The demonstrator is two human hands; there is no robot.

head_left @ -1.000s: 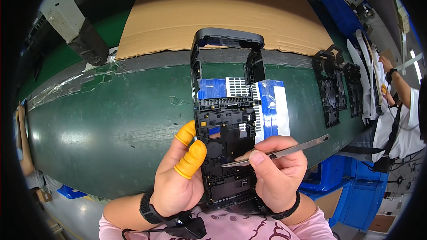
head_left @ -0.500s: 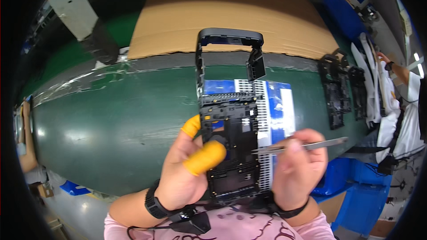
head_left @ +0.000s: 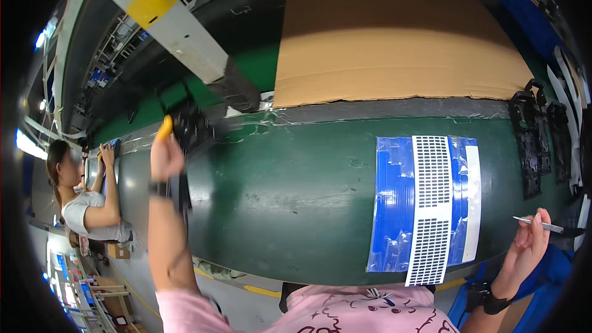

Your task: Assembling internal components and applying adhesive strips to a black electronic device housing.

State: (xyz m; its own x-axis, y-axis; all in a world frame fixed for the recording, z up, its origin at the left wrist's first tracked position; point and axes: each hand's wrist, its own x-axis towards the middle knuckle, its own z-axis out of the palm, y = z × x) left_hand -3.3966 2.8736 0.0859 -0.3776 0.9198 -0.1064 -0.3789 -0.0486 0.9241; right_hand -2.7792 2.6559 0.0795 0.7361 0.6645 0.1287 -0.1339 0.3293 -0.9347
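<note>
My left hand (head_left: 166,154), with yellow finger covers, reaches far out to the left. It grips the edge of a black plastic housing (head_left: 192,124), held at or just above the far side of the green bench; motion smears both, so contact with the bench cannot be made out. Tweezers (head_left: 542,224) sit in my right hand (head_left: 529,248), low at the right, with their tips pointing left. Between my hands lies a blue board (head_left: 393,209) carrying a white sheet of small black rectangular stickers (head_left: 431,191) and a plain white strip (head_left: 471,203).
The green bench (head_left: 290,185) runs across the view. A large cardboard sheet (head_left: 394,55) covers its far side. A grey post (head_left: 191,43) stands beyond my left hand. More black housings (head_left: 529,142) are at the right, and another person (head_left: 95,200) sits far left.
My left hand has carried the black housing from in front of me to the far left. My right hand has moved away to the right with the tweezers. The view has swung left.
</note>
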